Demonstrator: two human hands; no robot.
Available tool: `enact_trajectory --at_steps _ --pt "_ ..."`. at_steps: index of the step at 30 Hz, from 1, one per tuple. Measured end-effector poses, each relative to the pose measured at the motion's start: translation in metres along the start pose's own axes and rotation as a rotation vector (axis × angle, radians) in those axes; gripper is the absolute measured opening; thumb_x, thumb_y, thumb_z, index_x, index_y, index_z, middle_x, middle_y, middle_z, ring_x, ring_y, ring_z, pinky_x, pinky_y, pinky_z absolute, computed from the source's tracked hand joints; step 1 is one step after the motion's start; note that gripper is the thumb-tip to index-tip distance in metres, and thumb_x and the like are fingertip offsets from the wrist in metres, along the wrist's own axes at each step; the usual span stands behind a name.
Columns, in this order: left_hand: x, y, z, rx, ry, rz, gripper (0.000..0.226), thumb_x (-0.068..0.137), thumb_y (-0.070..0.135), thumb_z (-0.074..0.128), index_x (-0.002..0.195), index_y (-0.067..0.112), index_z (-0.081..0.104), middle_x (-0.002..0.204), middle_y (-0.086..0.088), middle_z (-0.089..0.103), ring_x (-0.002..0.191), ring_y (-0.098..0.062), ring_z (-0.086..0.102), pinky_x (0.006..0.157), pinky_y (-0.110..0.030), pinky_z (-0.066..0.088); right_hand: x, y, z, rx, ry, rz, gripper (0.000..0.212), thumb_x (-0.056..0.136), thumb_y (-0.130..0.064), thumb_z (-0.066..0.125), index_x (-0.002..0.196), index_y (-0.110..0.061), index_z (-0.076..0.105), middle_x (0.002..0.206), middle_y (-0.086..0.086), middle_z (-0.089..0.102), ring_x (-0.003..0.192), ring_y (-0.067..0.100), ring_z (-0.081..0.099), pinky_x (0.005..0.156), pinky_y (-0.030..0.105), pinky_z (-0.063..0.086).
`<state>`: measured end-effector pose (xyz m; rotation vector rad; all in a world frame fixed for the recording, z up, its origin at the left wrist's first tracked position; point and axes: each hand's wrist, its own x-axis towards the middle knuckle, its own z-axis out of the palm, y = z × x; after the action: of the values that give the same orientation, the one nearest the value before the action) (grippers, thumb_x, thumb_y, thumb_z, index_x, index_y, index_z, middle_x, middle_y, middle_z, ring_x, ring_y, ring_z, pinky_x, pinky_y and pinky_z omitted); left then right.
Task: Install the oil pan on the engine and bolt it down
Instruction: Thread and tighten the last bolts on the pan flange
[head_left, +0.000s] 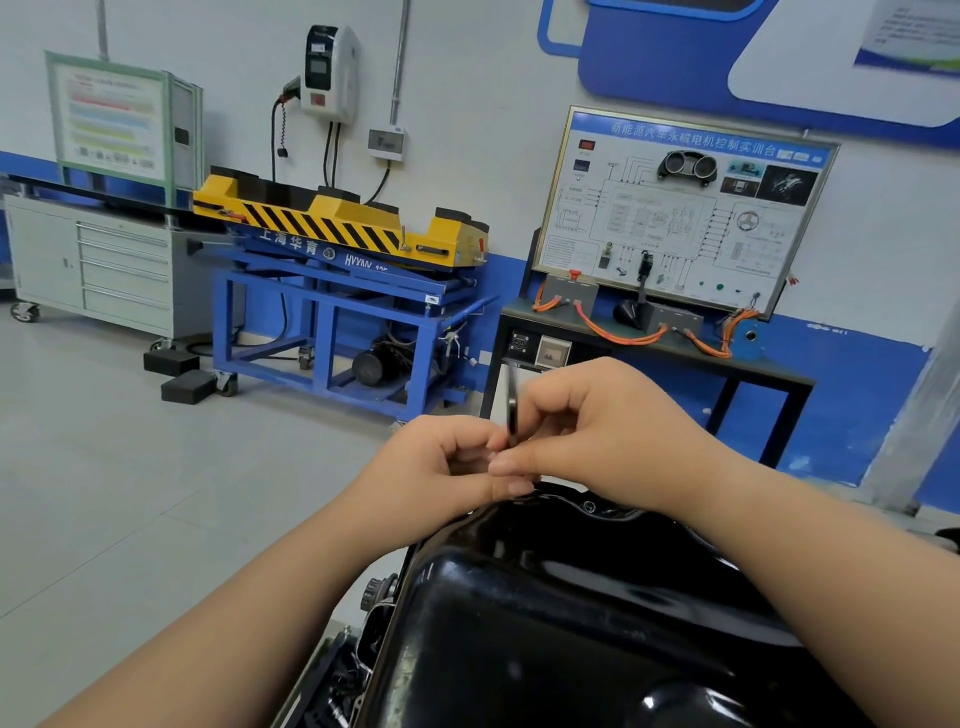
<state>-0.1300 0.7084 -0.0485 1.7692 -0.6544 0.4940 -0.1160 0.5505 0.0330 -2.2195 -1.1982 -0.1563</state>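
Workshop floor (104, 467) and a blue cart (324, 317) behind — left hand (441, 462) and right hand (597, 426) pinch a slim tool (512, 410) upright at the far rim of the oil pan (571, 623), seated on the engine (358, 660).

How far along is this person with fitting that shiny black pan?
Done: the oil pan already sits over the engine. In hand: both hands meet at its far rim, the right hand pinching a slim dark tool that stands upright, the left hand curled beside it; what it holds is hidden. Left: bolting it down; how many rim bolts are in cannot be seen.
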Motion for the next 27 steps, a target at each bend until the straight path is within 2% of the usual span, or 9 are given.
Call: enact_trajectory --at_steps 2,6,9,13,16,19,21,23,27 --pt "0.0017 -0.0022 0.0008 0.003 0.018 -0.003 0.021 0.071 0.014 0.075 0.083 -0.001 0.065 0.064 0.005 0.061 0.065 -0.006 0.056 0.069 -0.024 0.049 0.0007 0.0007 0.0009 -0.032 0.015 -0.004 0.021 0.069 -0.020 0.082 0.069 -0.007 0.065 0.055 -0.014 0.058 0.051 0.000 0.050 0.054 0.011 0.037" --pt "0.0030 0.0003 0.0011 0.033 0.042 0.007 0.008 0.074 0.016 0.073 0.080 0.011 0.071 0.072 -0.011 0.067 0.069 -0.013 0.061 0.071 -0.035 0.051 -0.0017 -0.0003 -0.0026 0.003 -0.035 -0.010 0.012 0.075 -0.018 0.077 0.080 -0.011 0.069 0.068 -0.003 0.064 0.060 0.010 0.054 0.064 0.022 0.046" --pt "0.0025 0.0017 -0.0021 0.027 0.039 0.011 0.016 0.076 0.018 0.070 0.075 0.034 0.073 0.079 -0.003 0.071 0.078 -0.013 0.066 0.077 -0.027 0.052 -0.0044 -0.0008 -0.0052 0.102 -0.099 -0.017 0.020 0.084 -0.005 0.066 0.093 -0.020 0.072 0.083 -0.009 0.073 0.074 0.010 0.066 0.071 0.017 0.052" --pt "0.0013 0.0008 -0.0033 0.012 -0.002 -0.028 0.021 0.077 0.012 0.069 0.077 0.032 0.073 0.080 0.006 0.073 0.081 -0.006 0.067 0.079 -0.018 0.050 -0.0013 0.0010 -0.0036 0.057 -0.040 -0.008 0.014 0.080 -0.007 0.070 0.084 -0.019 0.075 0.077 0.000 0.074 0.072 0.019 0.068 0.073 0.027 0.054" --pt "0.0017 0.0029 -0.0002 -0.030 0.019 -0.057 0.008 0.070 0.021 0.071 0.076 0.025 0.072 0.075 0.002 0.072 0.076 -0.006 0.066 0.076 -0.020 0.052 0.0002 0.0029 -0.0007 0.012 0.046 0.005 0.015 0.071 -0.015 0.080 0.065 -0.017 0.066 0.066 -0.004 0.067 0.060 0.006 0.059 0.062 0.018 0.049" --pt "0.0044 0.0043 0.0025 -0.004 0.030 -0.041 0.027 0.071 0.008 0.075 0.064 0.033 0.068 0.060 0.008 0.063 0.062 -0.002 0.059 0.066 -0.018 0.050 0.0009 0.0031 0.0021 0.001 0.056 0.009 0.024 0.068 -0.017 0.082 0.063 -0.014 0.059 0.056 -0.012 0.058 0.053 -0.001 0.050 0.055 0.014 0.041" --pt "0.0050 0.0043 0.0020 0.004 0.023 -0.034 0.039 0.073 0.003 0.074 0.059 0.038 0.065 0.055 0.017 0.059 0.058 0.005 0.055 0.062 -0.012 0.046 0.0002 0.0023 0.0016 0.016 0.020 0.012 0.018 0.071 -0.018 0.080 0.069 -0.017 0.061 0.060 -0.011 0.060 0.055 0.002 0.052 0.057 0.017 0.044" --pt "0.0044 0.0042 0.0004 0.022 0.007 -0.022 0.036 0.075 0.008 0.074 0.064 0.041 0.066 0.063 0.018 0.064 0.065 0.005 0.060 0.069 -0.015 0.049 -0.0014 0.0006 -0.0013 0.024 -0.030 0.000 0.011 0.077 -0.017 0.075 0.079 -0.024 0.068 0.066 -0.012 0.063 0.063 0.010 0.057 0.063 0.019 0.047" --pt "0.0029 0.0003 -0.0036 -0.003 -0.008 -0.040 0.019 0.077 0.014 0.067 0.083 0.031 0.074 0.090 -0.002 0.074 0.088 -0.016 0.069 0.085 -0.028 0.052 -0.0035 -0.0001 -0.0053 0.045 -0.079 -0.017 0.024 0.085 -0.004 0.064 0.099 -0.021 0.072 0.087 -0.002 0.074 0.080 0.018 0.068 0.079 0.025 0.053"
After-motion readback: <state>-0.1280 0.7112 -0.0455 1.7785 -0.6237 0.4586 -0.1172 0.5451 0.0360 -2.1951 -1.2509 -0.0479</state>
